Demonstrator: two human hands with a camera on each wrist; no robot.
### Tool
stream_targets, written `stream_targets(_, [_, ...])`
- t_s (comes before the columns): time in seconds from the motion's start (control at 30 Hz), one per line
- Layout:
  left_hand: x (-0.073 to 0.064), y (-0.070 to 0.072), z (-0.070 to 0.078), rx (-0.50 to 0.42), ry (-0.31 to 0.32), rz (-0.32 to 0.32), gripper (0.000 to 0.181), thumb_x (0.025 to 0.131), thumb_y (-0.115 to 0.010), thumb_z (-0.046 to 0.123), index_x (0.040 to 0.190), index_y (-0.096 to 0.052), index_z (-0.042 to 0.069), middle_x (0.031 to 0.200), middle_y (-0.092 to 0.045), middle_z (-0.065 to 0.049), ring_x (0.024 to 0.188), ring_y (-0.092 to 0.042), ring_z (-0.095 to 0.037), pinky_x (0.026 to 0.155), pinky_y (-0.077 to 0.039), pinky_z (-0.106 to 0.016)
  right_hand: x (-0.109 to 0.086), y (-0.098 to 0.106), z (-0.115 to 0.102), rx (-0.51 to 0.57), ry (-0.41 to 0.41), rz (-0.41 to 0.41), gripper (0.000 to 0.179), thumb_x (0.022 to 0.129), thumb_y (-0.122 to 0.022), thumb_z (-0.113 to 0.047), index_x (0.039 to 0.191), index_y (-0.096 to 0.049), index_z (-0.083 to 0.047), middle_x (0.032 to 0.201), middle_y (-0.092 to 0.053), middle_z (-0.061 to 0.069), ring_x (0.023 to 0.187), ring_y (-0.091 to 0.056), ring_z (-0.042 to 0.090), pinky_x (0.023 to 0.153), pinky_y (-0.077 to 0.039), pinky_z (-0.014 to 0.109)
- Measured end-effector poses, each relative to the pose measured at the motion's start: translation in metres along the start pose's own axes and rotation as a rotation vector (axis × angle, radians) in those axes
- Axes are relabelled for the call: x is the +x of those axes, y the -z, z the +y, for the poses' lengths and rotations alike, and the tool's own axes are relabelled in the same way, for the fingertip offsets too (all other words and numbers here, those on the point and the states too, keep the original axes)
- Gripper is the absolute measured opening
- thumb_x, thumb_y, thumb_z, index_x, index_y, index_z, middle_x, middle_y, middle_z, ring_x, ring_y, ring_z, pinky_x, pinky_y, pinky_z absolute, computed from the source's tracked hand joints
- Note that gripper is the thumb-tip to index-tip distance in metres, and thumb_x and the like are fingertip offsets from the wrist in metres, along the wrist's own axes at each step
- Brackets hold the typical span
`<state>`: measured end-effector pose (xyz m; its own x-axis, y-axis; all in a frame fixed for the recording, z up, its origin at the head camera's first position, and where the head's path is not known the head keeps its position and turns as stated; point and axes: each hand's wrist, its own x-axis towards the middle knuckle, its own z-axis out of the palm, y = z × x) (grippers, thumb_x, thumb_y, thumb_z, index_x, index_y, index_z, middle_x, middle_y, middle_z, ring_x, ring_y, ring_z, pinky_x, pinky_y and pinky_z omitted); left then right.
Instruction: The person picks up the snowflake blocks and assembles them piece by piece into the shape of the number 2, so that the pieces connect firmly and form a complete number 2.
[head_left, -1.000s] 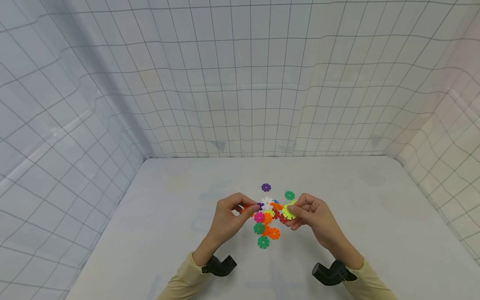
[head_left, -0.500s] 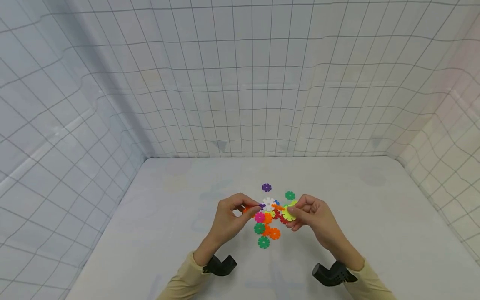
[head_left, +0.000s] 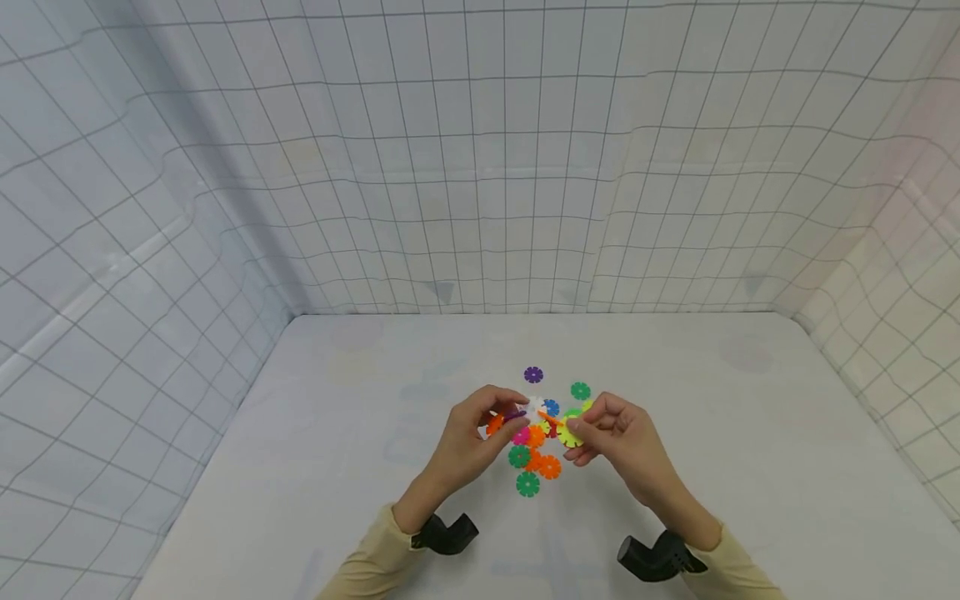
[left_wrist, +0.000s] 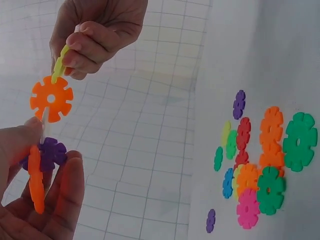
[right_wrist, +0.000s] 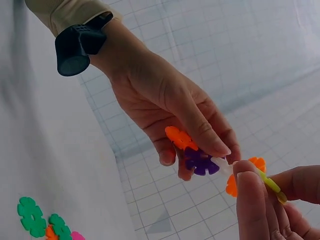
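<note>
A short chain of notched plastic snowflake discs spans my two hands above the table. My left hand (head_left: 474,435) holds its left end, thumb and fingers around a purple disc (left_wrist: 51,156) with an orange disc (left_wrist: 36,182) joined to it. A white disc (left_wrist: 45,124), edge-on in the left wrist view, links the purple one to a second orange disc (left_wrist: 61,95). My right hand (head_left: 628,437) pinches a yellow disc (head_left: 567,434), which joins that second orange disc. Fingers partly hide the yellow disc in the right wrist view.
Below the hands, loose discs lie on the white table (head_left: 337,467): several green (head_left: 527,484), orange (head_left: 550,467), pink (left_wrist: 248,209), blue (left_wrist: 228,183) and red ones. A purple loose disc (head_left: 533,375) lies farther back. Grid-patterned sheeting (head_left: 480,167) stands behind the table.
My left hand has shifted slightly right, its thumb and fingertips spread wider, and the purple disc has tilted. The right hand has come slightly left and nearer with the yellow disc.
</note>
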<state>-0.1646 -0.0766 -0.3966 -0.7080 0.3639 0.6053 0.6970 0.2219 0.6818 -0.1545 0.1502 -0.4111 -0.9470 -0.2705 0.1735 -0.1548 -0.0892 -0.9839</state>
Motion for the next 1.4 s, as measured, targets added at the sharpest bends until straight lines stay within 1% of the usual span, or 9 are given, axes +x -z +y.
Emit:
stream_targets(0.13, [0.000,-0.002,0.000,-0.023,0.031,0.000,0.021,0.081,-0.069,-0.007,0.100,-0.066,-0.001,0.083,-0.057,-0.008,0.073,-0.051,-0.017,0.058,-0.046,-0.025,0.000,-0.003,0.003,0.000,0.016,-0.019,0.021,0.090,-0.063,-0.003,0.089,-0.047,0.011,0.078,-0.067,0.019,0.063,-0.067,0.034,0.059,-0.055,0.040])
stream_targets(0.3, [-0.001,-0.004,-0.001,-0.085,0.109,-0.015,0.014,0.081,-0.070,-0.005,0.094,-0.068,0.000,0.089,-0.054,-0.010,0.083,-0.053,-0.022,0.071,-0.050,-0.030,-0.001,-0.005,0.006,-0.004,0.005,-0.032,0.021,0.090,-0.064,-0.004,0.089,-0.048,0.010,0.077,-0.067,0.019,0.062,-0.066,0.037,0.058,-0.055,0.041])
stream_targets(0.43, [-0.007,-0.010,-0.023,-0.123,0.125,-0.050,0.013,0.083,-0.071,0.003,0.094,-0.067,0.008,0.095,-0.055,-0.003,0.090,-0.053,-0.020,0.076,-0.050,-0.035,-0.001,-0.007,0.008,-0.016,-0.034,-0.041,0.022,0.090,-0.064,-0.006,0.090,-0.049,0.009,0.077,-0.067,0.019,0.062,-0.065,0.039,0.059,-0.055,0.040])
stream_targets(0.53, [-0.011,-0.013,-0.036,-0.151,0.136,-0.073,0.012,0.082,-0.074,0.009,0.091,-0.068,0.015,0.095,-0.056,0.004,0.088,-0.054,-0.016,0.072,-0.051,-0.031,-0.001,-0.008,0.008,-0.024,-0.063,-0.052,0.022,0.090,-0.065,-0.008,0.090,-0.049,0.008,0.078,-0.067,0.019,0.061,-0.065,0.038,0.060,-0.055,0.041])
stream_targets(0.6, [-0.010,-0.011,-0.034,-0.154,0.141,-0.080,0.012,0.080,-0.076,0.008,0.087,-0.068,0.013,0.093,-0.058,0.003,0.085,-0.056,-0.016,0.067,-0.051,-0.030,-0.002,-0.009,0.008,-0.031,-0.078,-0.063,0.023,0.090,-0.065,-0.009,0.090,-0.050,0.008,0.079,-0.068,0.019,0.061,-0.065,0.038,0.060,-0.055,0.042])
stream_targets(0.83, [-0.002,0.001,-0.001,-0.171,0.142,-0.076,0.012,0.074,-0.077,-0.005,0.075,-0.067,0.001,0.085,-0.062,-0.010,0.076,-0.058,-0.014,0.061,-0.053,-0.029,-0.004,-0.012,0.007,-0.054,-0.086,-0.079,0.024,0.089,-0.066,-0.009,0.089,-0.050,0.008,0.077,-0.067,0.019,0.060,-0.064,0.040,0.057,-0.055,0.039])
stream_targets(0.97, [-0.002,0.002,0.004,-0.205,0.156,-0.082,0.013,0.074,-0.077,-0.006,0.073,-0.066,0.000,0.085,-0.063,-0.012,0.072,-0.058,-0.013,0.061,-0.053,-0.029,-0.004,-0.013,0.007,-0.048,-0.073,-0.071,0.022,0.089,-0.066,-0.007,0.088,-0.050,0.007,0.077,-0.067,0.018,0.058,-0.065,0.034,0.057,-0.055,0.036])
stream_targets(1.13, [-0.003,0.001,0.004,-0.234,0.137,-0.087,0.017,0.073,-0.076,-0.009,0.071,-0.063,0.000,0.085,-0.062,-0.014,0.071,-0.057,-0.012,0.060,-0.052,-0.029,-0.005,-0.015,0.007,-0.030,-0.054,-0.069,0.022,0.089,-0.066,-0.006,0.088,-0.049,0.008,0.076,-0.067,0.019,0.056,-0.064,0.035,0.056,-0.055,0.035])
stream_targets(1.4, [-0.003,0.000,0.007,-0.191,0.172,-0.123,0.017,0.075,-0.075,-0.007,0.070,-0.061,0.001,0.086,-0.063,-0.012,0.077,-0.057,-0.013,0.063,-0.051,-0.027,-0.005,-0.016,0.008,-0.037,-0.058,-0.090,0.022,0.089,-0.065,-0.005,0.087,-0.048,0.009,0.075,-0.065,0.021,0.055,-0.064,0.035,0.055,-0.055,0.035])
